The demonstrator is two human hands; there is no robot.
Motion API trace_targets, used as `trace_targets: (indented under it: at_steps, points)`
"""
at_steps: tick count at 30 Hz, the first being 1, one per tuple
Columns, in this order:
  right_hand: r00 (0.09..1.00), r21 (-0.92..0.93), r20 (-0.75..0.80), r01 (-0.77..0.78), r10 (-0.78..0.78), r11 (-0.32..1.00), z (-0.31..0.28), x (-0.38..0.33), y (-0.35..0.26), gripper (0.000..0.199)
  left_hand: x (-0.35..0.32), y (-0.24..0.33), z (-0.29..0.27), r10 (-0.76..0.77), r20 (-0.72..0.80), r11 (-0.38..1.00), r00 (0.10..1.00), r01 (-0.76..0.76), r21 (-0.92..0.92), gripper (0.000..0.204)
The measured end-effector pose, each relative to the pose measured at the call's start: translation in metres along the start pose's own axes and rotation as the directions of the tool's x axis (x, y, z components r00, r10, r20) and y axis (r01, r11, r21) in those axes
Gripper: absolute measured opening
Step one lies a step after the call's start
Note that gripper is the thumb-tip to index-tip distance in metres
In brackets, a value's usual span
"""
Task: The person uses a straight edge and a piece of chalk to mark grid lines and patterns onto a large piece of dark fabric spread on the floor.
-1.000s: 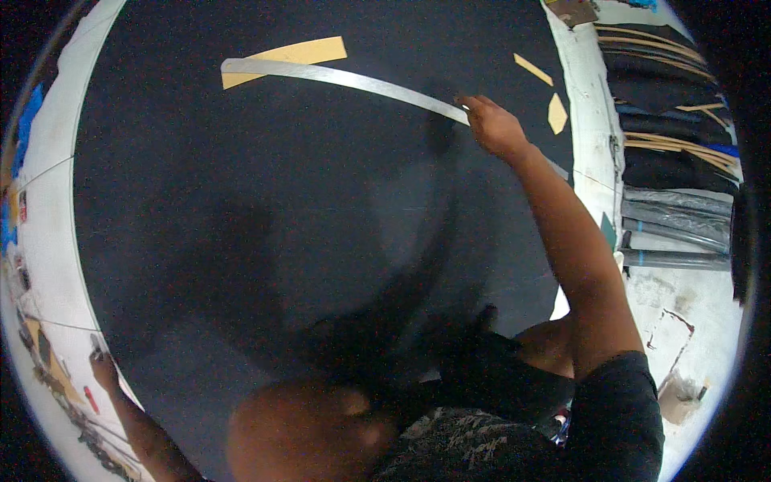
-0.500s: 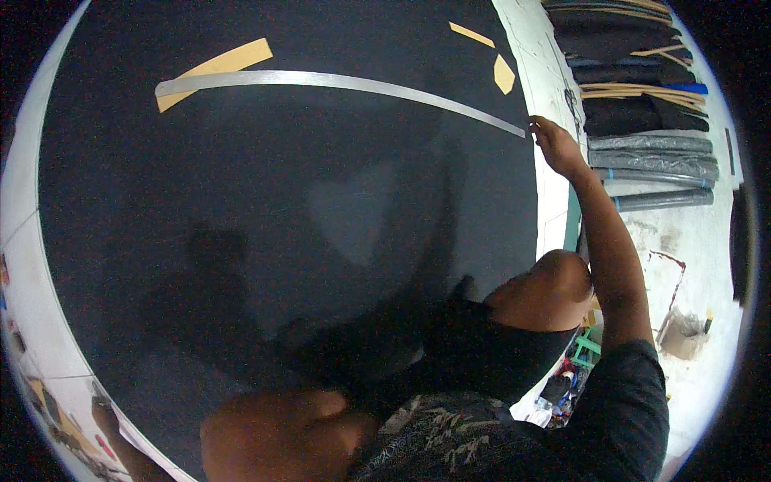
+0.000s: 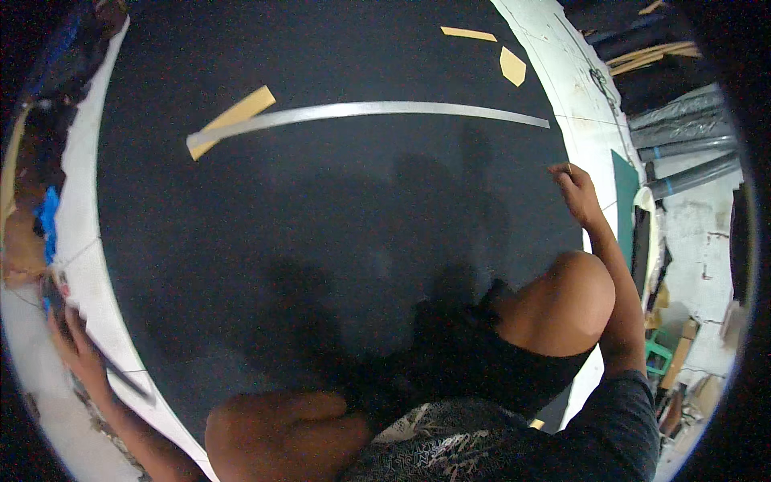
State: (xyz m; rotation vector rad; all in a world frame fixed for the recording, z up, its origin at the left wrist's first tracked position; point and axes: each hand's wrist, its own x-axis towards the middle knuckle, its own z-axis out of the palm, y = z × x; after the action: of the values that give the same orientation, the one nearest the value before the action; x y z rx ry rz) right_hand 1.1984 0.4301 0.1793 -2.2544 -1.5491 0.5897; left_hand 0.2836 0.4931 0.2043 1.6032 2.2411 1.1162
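Observation:
A large sheet of black material [image 3: 345,217] spreads under my bent legs. Across its far part lies a long metal ruler [image 3: 385,108], its left end over a tan strip [image 3: 257,100]. My right hand [image 3: 580,197] hovers at the sheet's right edge, just below the ruler's right end and apart from it; its fingers are curled together, and anything in them is too small to make out. Out past the left edge, my left hand [image 3: 80,353] reaches forward with its fingers stretched and somewhat blurred. A dark, narrow strip [image 3: 120,373] runs beside it.
A thin tan piece [image 3: 468,34] and a pointed tan piece [image 3: 512,67] lie at the far right of the sheet. Scissors [image 3: 598,79] rest on the white surface beyond. Plastic-wrapped rolls [image 3: 683,149] and a green stool [image 3: 658,351] stand right; blue material [image 3: 50,217] lies left.
My left hand has moved forward along the left side. My right hand has drawn back from the ruler's right end. The view has shifted leftward, and the ruler still lies across the sheet.

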Motion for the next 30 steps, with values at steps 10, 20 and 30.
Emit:
trace_targets:
  at_steps: [10, 20, 30]
  points:
    - [0.787, 0.484, 0.570, -0.093, -0.234, 0.870, 0.021, 0.017, -0.138, 0.070, -0.143, 0.414, 0.266, 0.822, 0.452, -0.028, -0.348, -0.816, -0.577, 0.018]
    - [0.828, 0.627, 0.534, -0.254, -0.169, 0.737, 0.087, -0.010, -0.036, 0.047, -0.358, 0.448, 0.408, 0.742, 0.138, -0.318, -0.656, -0.526, -0.789, 0.032]
    - [0.961, -0.032, -0.097, -0.261, 0.257, 0.965, 0.089, -0.109, 0.153, 0.053, -0.148, 0.413, 0.466, 0.654, 0.756, 0.447, -0.027, -0.792, -0.415, 0.036]
